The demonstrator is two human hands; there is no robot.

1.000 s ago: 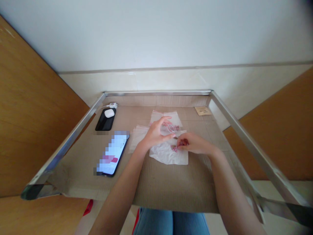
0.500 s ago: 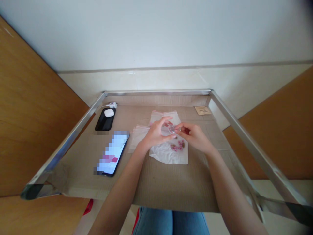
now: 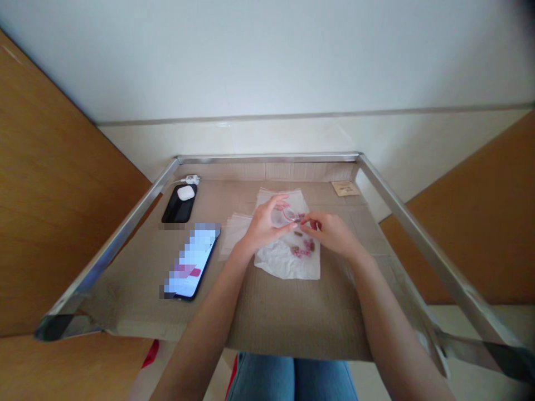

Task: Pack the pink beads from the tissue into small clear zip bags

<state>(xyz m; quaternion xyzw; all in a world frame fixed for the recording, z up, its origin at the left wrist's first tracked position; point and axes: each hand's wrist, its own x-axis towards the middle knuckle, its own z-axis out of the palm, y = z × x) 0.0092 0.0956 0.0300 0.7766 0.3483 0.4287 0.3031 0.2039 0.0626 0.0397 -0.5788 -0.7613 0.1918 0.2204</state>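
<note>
Over a white sheet [image 3: 287, 267] on the cardboard-covered table, my left hand [image 3: 266, 221] curves in a C shape around a small clear loop-shaped thing [image 3: 288, 214] with a reddish edge. Its thumb and fingertips seem to hold the loop; the exact kind is too small to tell. At the loop's right end, my right hand [image 3: 328, 228] pinches thumb and forefinger together. What lies in that pinch is too small to name. Just below the fingertips is a small brownish piece [image 3: 298, 234]. Pink and brown bead-like bits [image 3: 303, 249] lie clustered on the sheet.
Clear zip bags [image 3: 235, 234] lie left of the sheet. Farther left are a lit phone [image 3: 193, 264], a black tray-like object [image 3: 178, 210] with a white earbud case [image 3: 186, 192], and a white plug [image 3: 193, 179]. A tan card [image 3: 345, 189] sits back right. Metal rails [image 3: 267, 159] frame the table.
The clear loop has shifted slightly up and left and looks tilted differently. My right fingertips have closed in a tighter pinch, and the brownish piece beneath now shows more fully.
</note>
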